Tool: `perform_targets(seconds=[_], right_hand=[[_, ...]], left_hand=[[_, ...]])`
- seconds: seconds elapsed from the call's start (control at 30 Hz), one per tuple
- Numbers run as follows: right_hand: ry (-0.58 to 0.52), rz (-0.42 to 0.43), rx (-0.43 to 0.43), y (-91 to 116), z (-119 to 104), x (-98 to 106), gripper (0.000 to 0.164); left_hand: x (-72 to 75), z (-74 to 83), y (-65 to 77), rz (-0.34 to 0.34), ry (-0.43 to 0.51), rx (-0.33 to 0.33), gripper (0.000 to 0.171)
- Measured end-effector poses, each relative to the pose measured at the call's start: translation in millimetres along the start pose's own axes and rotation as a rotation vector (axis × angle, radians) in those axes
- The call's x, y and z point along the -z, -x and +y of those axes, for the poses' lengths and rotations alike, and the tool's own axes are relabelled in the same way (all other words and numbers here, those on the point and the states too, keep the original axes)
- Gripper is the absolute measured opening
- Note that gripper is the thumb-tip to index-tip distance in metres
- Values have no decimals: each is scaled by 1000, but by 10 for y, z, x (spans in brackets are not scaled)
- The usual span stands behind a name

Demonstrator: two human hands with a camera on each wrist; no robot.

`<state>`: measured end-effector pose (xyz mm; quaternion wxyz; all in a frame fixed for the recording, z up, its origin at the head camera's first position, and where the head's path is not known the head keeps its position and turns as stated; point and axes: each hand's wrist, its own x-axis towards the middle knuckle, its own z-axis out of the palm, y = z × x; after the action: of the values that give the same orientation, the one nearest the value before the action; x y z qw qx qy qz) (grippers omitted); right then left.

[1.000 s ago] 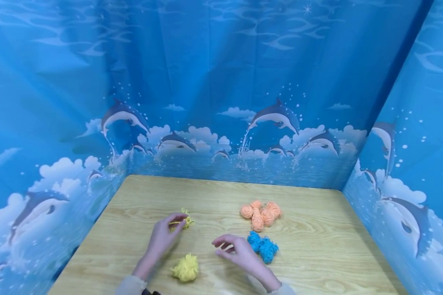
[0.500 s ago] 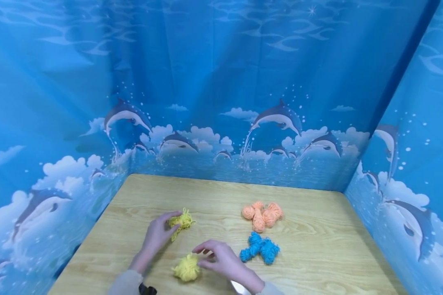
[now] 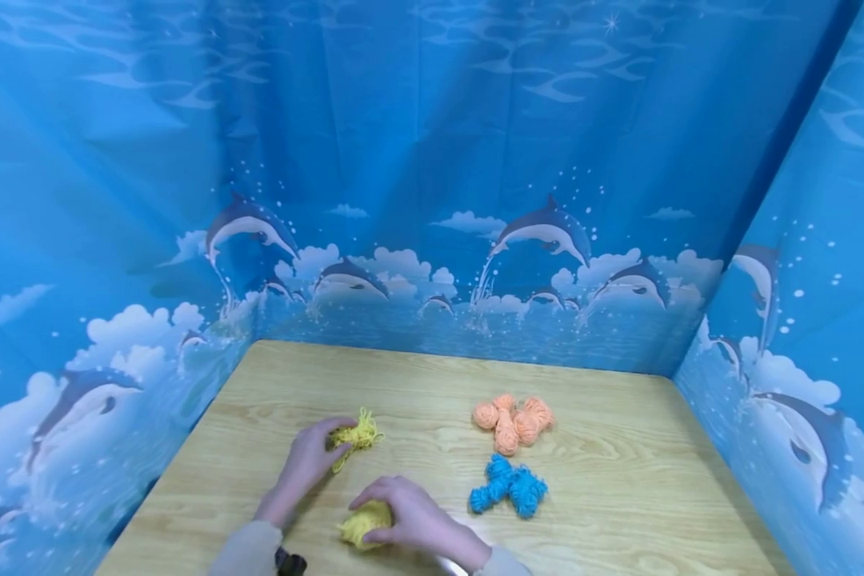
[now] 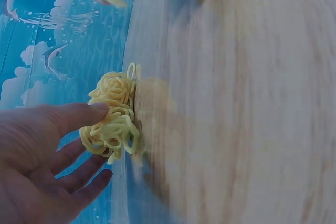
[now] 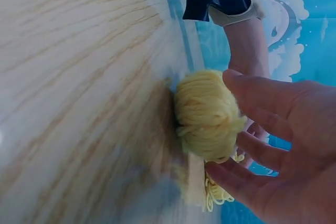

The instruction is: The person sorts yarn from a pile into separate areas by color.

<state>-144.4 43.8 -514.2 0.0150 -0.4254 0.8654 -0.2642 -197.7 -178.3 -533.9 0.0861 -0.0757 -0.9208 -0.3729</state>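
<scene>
My left hand [image 3: 308, 458] holds a loose, loopy bundle of yellow yarn [image 3: 358, 434] at the left of the table. In the left wrist view, the thumb presses on this tangled yarn [image 4: 113, 124] and the lower fingers spread away from it. Nearer the front edge, my right hand [image 3: 416, 516] grips a rounder yellow yarn ball [image 3: 363, 526], thumb on one side and fingers on the other. The right wrist view shows the ball [image 5: 207, 114] neatly wound, touching the fingertips, with the loopy bundle [image 5: 216, 192] partly hidden behind it.
Several peach yarn balls [image 3: 506, 436] lie clustered right of centre on the wooden table [image 3: 619, 448]. Blue yarn balls [image 3: 526, 490] lie just in front of them. A blue dolphin-print curtain [image 3: 418, 200] closes off the table's back and sides.
My right hand has moved left from beside the blue yarn to the yellow ball and closed round it. The blue yarn's left part became visible. My left hand drew slightly back, showing more yellow yarn.
</scene>
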Motion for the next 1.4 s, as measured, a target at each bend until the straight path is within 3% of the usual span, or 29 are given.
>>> perform_targets(seconds=[0.7, 1.07, 1.4], right_hand=[[-47, -72, -93, 57, 22, -66, 41], [-79, 12, -124, 73, 73, -53, 41], [-196, 152, -196, -42, 220, 202, 42]], left_hand=[[-20, -1, 3, 28, -11, -12, 39], [-26, -4, -3, 38, 0, -23, 39], [-44, -13, 3, 55, -5, -33, 39]])
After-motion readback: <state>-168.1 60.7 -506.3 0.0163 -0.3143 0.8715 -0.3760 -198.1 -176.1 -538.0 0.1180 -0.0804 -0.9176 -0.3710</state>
